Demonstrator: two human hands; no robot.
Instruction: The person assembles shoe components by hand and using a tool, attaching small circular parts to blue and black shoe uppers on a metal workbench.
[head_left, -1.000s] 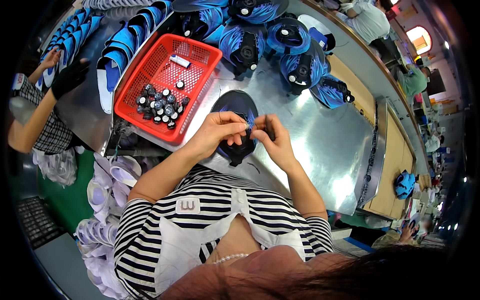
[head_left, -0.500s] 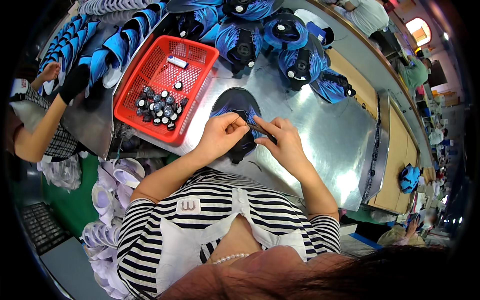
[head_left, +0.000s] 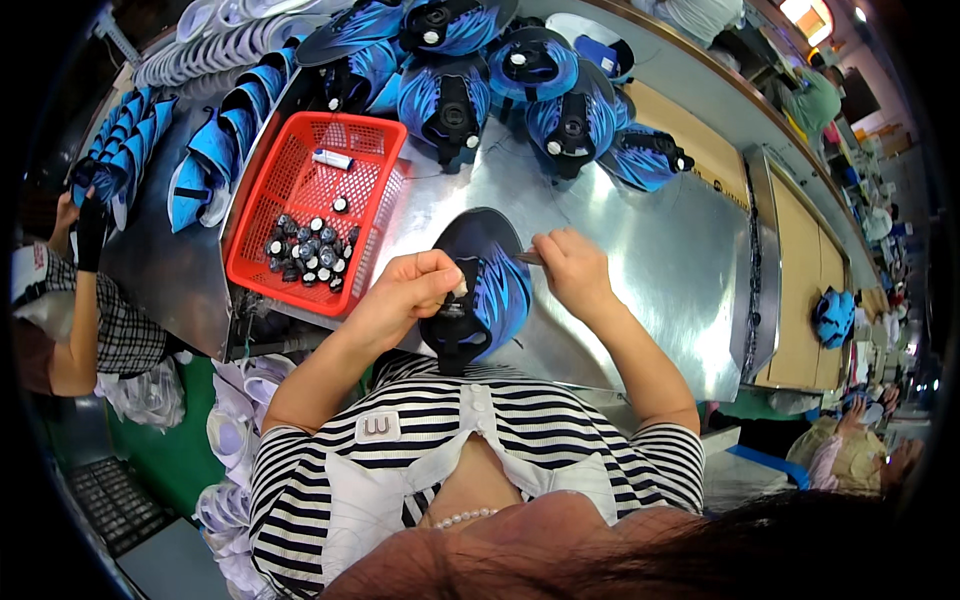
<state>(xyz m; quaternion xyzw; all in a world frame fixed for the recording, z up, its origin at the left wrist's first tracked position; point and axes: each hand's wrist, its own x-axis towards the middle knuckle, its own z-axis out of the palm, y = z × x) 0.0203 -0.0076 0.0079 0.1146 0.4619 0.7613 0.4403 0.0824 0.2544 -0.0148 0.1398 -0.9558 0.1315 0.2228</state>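
Observation:
A blue and black shoe upper [head_left: 502, 290] stands on the metal table in front of me, its dark tongue part pointing away. My left hand [head_left: 402, 298] is closed at its left side, thumb and forefinger pinching a small white-topped black dial [head_left: 460, 288] over the upper. Whether the dial is fixed to the upper I cannot tell. My right hand [head_left: 577, 272] is closed round a thin dark tool [head_left: 529, 258], whose tip reaches the upper's right edge. Most of that tool is hidden in the fingers, so its kind is unclear.
A red plastic basket [head_left: 238, 262] with several black and white dials [head_left: 308, 248] and a white-and-blue tube [head_left: 333, 159] stands left. Several blue uppers [head_left: 443, 105] lie at the back. Another person's gloved hand [head_left: 91, 232] is far left, near stacked blue uppers [head_left: 128, 150].
My hands have moved apart: the right one went right with the tool, the left one slightly left and down. The upper now shows more of its blue right side.

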